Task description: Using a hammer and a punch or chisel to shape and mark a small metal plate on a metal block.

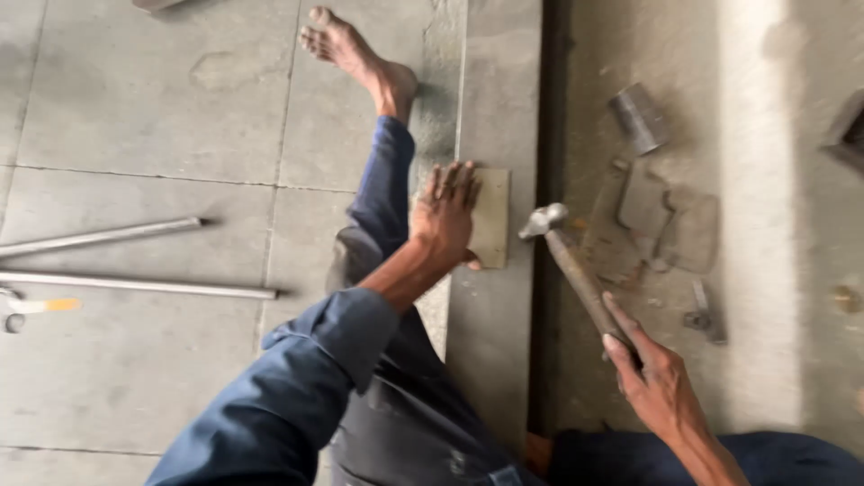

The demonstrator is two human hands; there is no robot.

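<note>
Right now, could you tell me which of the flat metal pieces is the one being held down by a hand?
The pale rectangular metal plate under the left hand, on the raised step left of the hammer. The other flat scrap pieces lie untouched, right of the hammer head.

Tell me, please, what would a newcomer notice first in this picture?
Probably the hammer, gripped by the right hand with its head beside a flat metal piece. The left hand presses that piece onto a raised stone step. A bare foot stretches out at the top, and two metal rods lie at left.
</note>
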